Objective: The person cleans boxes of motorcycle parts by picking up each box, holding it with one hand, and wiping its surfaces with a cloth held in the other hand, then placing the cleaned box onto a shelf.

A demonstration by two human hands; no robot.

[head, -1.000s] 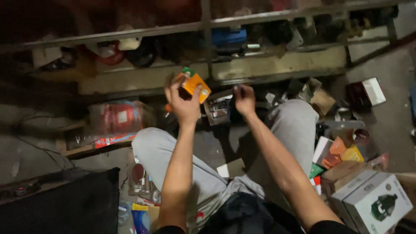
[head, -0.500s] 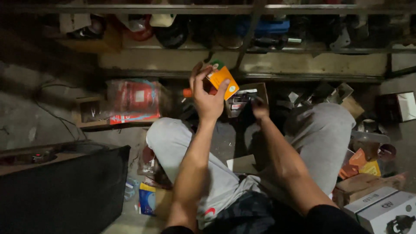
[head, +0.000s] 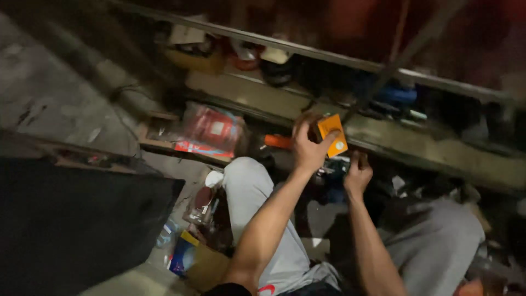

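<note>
From the head camera, the left hand is raised in front of the low metal shelf rack, its forearm stretched up from the bottom of the picture, wrist straight. Its fingers curl around a small orange rectangular cardboard box with a pale round mark on its face; the thumb presses along the box's lower edge, so the hand is closed on the box, which is held in the air just before the shelf edge, tilted a little.

The right hand sits lower and just beside, forearm angled up from the lower right, its back toward the camera. Its fingers bend down into a dark, blurred clutter; whether it grips anything cannot be told.

Grey trousered knees spread below both arms. A red clear-wrapped package lies to the left, well apart.
</note>
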